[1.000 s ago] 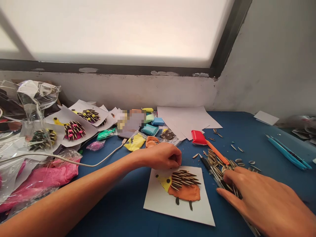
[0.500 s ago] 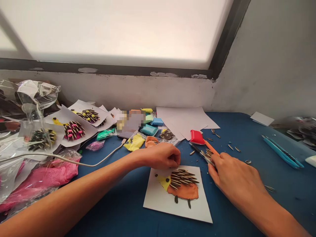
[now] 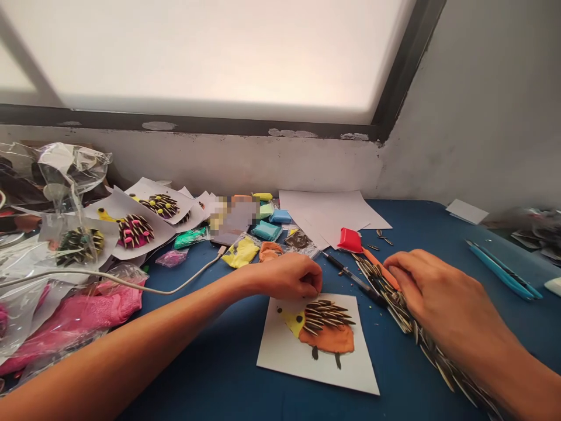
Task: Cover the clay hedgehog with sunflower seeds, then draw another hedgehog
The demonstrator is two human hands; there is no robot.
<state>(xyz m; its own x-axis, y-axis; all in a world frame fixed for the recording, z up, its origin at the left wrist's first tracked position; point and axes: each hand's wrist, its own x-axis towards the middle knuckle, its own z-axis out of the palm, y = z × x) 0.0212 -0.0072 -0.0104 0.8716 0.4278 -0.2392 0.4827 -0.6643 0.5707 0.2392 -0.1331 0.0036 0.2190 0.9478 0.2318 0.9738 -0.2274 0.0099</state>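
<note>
My left hand (image 3: 293,276) is closed at the top edge of a white card (image 3: 287,369); whatever its fingers may hold is hidden. On the card is a clay hedgehog (image 3: 326,339) with a yellow face, an orange body and black legs. Striped sunflower seeds (image 3: 328,316) cover its upper back as spines. To the right, my right hand (image 3: 442,298) hovers with thumb and fingertips together, its pinch hidden from me. Below it stretches a long pile of loose sunflower seeds (image 3: 432,351). Beside those lie an orange stick-like tool (image 3: 385,273) and a black pen (image 3: 350,273).
A red clay packet (image 3: 350,240) lies behind the pen. White paper sheets (image 3: 326,210), coloured clay packets (image 3: 267,231) and a white cable (image 3: 175,287) are farther back. Finished hedgehog cards (image 3: 135,234) and plastic bags crowd the left. A blue cutter-like tool (image 3: 504,272) lies right.
My right hand has moved right and lifted off, uncovering the pen and the seed pile. My left hand stays closed by the card.
</note>
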